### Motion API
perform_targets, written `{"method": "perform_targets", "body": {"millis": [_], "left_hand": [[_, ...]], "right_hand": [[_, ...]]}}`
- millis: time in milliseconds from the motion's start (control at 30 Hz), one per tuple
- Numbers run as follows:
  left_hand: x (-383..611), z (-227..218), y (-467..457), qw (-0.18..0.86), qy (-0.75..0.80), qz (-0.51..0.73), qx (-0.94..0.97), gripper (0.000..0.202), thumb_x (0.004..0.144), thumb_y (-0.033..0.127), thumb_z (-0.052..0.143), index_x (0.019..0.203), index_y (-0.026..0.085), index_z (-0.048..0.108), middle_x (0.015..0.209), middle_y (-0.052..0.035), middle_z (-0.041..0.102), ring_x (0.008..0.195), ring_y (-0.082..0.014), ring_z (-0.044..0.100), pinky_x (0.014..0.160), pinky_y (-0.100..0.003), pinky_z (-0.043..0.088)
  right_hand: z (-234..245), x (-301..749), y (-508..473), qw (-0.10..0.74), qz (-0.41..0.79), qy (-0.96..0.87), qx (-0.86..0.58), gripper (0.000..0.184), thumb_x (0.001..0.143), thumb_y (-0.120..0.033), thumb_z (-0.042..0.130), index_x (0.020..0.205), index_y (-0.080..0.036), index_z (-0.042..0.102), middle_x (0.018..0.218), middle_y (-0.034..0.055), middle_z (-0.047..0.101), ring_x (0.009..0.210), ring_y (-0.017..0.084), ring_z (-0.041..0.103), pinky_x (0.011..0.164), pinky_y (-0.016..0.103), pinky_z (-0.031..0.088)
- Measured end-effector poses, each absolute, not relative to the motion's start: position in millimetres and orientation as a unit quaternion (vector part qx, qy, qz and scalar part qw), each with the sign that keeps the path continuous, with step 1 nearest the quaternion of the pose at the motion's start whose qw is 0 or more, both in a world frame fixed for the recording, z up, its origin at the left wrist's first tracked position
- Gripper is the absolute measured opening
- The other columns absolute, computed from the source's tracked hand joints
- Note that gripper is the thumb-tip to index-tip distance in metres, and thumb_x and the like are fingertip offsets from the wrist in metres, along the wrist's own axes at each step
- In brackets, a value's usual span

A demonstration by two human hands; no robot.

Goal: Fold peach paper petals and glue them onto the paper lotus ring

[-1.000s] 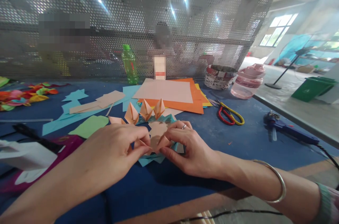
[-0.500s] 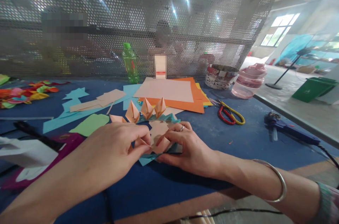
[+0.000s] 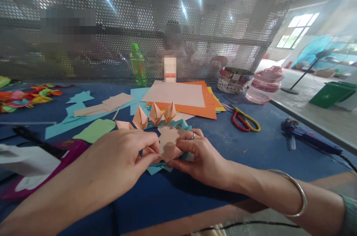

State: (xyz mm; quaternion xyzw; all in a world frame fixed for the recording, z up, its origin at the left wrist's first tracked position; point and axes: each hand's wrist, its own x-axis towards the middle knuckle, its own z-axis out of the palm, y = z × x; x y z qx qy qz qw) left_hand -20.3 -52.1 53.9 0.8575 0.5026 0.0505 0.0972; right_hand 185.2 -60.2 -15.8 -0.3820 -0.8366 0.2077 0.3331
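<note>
Now left hand (image 3: 119,156), right hand (image 3: 202,158): grip closed on pointed peach origami (image 3: 167,143).

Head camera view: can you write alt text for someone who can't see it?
A left hand and a right hand pinch a peach origami piece over teal paper on a blue-covered table. Orange paper sheets and red-and-yellow scissors lie beyond.

Matt peach folded paper (image 3: 167,142), perforated metal screen (image 3: 195,31), glossy green plastic bottle (image 3: 138,65)
</note>
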Motion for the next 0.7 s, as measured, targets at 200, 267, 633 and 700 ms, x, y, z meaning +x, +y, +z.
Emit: {"method": "perform_targets", "body": {"millis": [200,267,633,700], "left_hand": [[-20.2,53.5,-52.3,0.099,0.498,0.058,0.859,0.023,0.081,0.036,0.048,0.065,0.026,0.061,0.064,-0.0002,0.063,0.064,-0.0219,0.061,0.059,-0.032,0.036],[-19.1,54.3,-52.4,0.105,0.5,0.06,0.858,0.022,0.081,0.036,0.048,0.066,0.026,0.062,0.064,-0.0001,0.064,0.064,-0.0218,0.061,0.06,-0.032,0.036],[-20.9,51.7,-53.7,0.105,0.484,0.077,0.866,0.018,0.083,0.032,0.052,0.069,0.025,0.06,0.063,0.0033,0.064,0.058,-0.0164,0.057,0.055,-0.028,0.033],[-20.5,52.1,-53.7,0.104,0.484,0.079,0.865,0.018,0.083,0.032,0.051,0.069,0.025,0.06,0.063,0.0032,0.064,0.058,-0.0164,0.056,0.055,-0.027,0.033]], "right_hand": [[-16.0,184.8,-59.7,0.351,0.199,-0.839,-0.364,0.012,0.079,-0.012,0.072,0.075,-0.021,0.067,0.079,-0.0049,0.072,0.086,0.014,0.061,0.089,0.034,0.031],[-15.8,184.1,-59.7,0.351,0.187,-0.844,-0.359,0.015,0.08,-0.009,0.07,0.075,-0.022,0.067,0.077,-0.0046,0.073,0.085,0.015,0.061,0.09,0.035,0.031],[-16.8,186.6,-59.2,0.353,0.201,-0.824,-0.396,0.035,0.068,-0.036,0.084,0.097,-0.023,0.069,0.093,-0.0004,0.073,0.097,0.019,0.06,0.094,0.037,0.033],[-16.0,186.2,-59.5,0.353,0.211,-0.82,-0.397,0.042,0.067,-0.038,0.084,0.102,-0.023,0.068,0.094,-0.0009,0.074,0.097,0.019,0.06,0.095,0.038,0.033]]}}
